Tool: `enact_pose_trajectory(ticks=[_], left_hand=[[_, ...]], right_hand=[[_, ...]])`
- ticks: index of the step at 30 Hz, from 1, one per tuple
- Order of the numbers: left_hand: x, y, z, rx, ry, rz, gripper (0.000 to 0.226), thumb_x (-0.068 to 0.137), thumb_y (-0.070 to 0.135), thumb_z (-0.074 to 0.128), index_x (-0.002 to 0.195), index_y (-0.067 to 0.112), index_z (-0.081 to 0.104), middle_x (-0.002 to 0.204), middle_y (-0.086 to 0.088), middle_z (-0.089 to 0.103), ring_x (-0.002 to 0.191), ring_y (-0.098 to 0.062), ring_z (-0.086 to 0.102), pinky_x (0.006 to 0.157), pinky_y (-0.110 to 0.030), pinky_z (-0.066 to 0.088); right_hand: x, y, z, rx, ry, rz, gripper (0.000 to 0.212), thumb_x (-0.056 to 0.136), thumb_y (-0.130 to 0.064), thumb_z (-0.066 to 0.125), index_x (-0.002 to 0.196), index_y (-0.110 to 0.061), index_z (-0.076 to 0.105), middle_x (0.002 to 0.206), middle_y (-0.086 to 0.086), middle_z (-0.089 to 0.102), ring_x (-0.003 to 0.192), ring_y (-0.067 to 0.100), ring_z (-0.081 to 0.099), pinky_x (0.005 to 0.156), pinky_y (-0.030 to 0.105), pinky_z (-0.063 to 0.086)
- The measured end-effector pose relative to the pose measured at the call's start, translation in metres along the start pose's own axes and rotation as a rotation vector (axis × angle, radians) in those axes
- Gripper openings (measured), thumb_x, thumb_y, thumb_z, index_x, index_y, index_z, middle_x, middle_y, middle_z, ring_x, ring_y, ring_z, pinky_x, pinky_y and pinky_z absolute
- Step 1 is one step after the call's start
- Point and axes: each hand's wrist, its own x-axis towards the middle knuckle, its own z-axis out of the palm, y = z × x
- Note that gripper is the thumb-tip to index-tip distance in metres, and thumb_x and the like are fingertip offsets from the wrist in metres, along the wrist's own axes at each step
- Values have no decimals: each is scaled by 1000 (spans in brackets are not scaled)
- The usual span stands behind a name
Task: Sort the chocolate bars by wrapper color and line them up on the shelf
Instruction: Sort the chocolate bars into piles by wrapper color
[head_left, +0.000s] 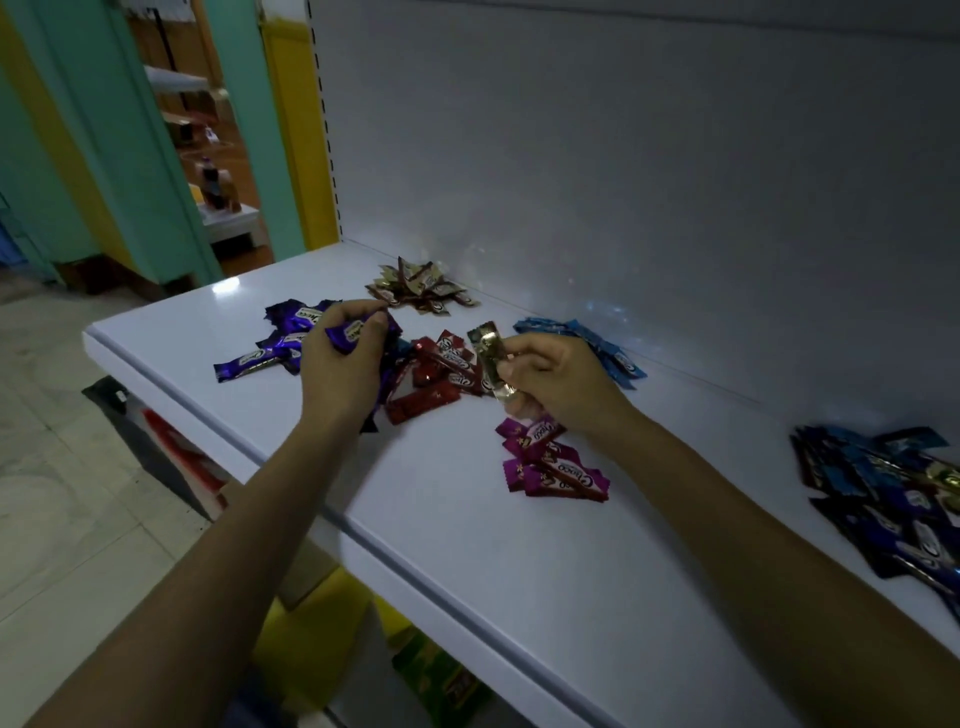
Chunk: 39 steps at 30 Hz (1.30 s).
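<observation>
Head: left hand (345, 364) grips purple bar (347, 333), right hand (553, 382) pinches gold bar (491, 356).

Dim bluish light is falling on the white shelf (467, 545), glare is shining near its far left corner, and the edges are bending and blurring.

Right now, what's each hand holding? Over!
Left hand grips purple bar. Right hand pinches gold bar. Mixed heap far right, unsorted. Gold pile at back, nothing blocking it.
</observation>
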Motion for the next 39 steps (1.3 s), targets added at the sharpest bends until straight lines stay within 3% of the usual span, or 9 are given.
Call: enact_pose_trajectory(ticks=[6,11,17,22,26,30,33,36,39], left_hand=[[14,-19,-10,-86,45,-72,20,98,18,51,113,11,62,99,9,61,85,-1,60,65,-10,51],[13,-21,-12,-122,-4,-79,11,97,21,53,104,22,62,99,14,61,97,-9,63,86,-34,54],[16,-23,-13,-179,-9,-95,10,98,21,52,100,24,61,96,17,59,90,1,60,74,-17,52],[21,-26,-11,-201,-21,-112,14,98,19,51,107,18,61,95,17,58,76,18,58,57,-2,44],[20,-25,-10,-229,-47,-115,14,98,16,50,108,14,60,92,14,58,68,21,57,52,-2,42],[19,-25,-13,-238,-34,-109,14,97,18,52,106,15,63,95,11,61,72,19,58,56,-4,45],[16,-21,-15,-244,-16,-88,13,97,15,52,105,14,63,94,12,60,73,22,56,59,-1,42],[14,-19,-17,-248,26,-71,16,97,14,52,107,11,64,96,9,63,81,14,60,66,-4,45],[14,-21,-18,-249,86,-91,18,97,16,53,111,11,64,107,-2,66,99,-6,63,78,-15,51]], right_hand=[[27,-12,2,38,222,14,11,83,-5,70,93,-4,65,70,4,67,46,4,56,44,18,44],[89,-20,29,-9,269,34,13,83,0,67,83,-13,63,75,3,65,55,9,59,53,21,51],[173,-9,56,-381,440,-46,8,83,-12,67,90,-16,68,95,1,70,86,15,65,79,29,54],[192,0,69,-705,255,-41,10,87,-13,58,88,-17,68,99,0,68,88,19,63,73,28,49],[185,-4,67,-717,177,-56,18,89,-12,53,89,-14,71,104,4,70,93,22,64,80,32,52],[145,-15,69,-551,143,-139,17,93,-17,55,97,-13,71,105,3,70,93,14,62,83,26,50],[97,-23,79,-351,26,-175,20,96,-20,53,97,-10,71,95,3,70,81,4,62,72,11,46],[58,-32,88,-232,-22,-198,33,99,-32,47,83,-11,66,77,8,67,70,13,62,65,22,48],[35,-40,95,-90,-113,-129,13,94,-35,55,93,-23,62,71,-4,67,64,7,65,64,21,53]])
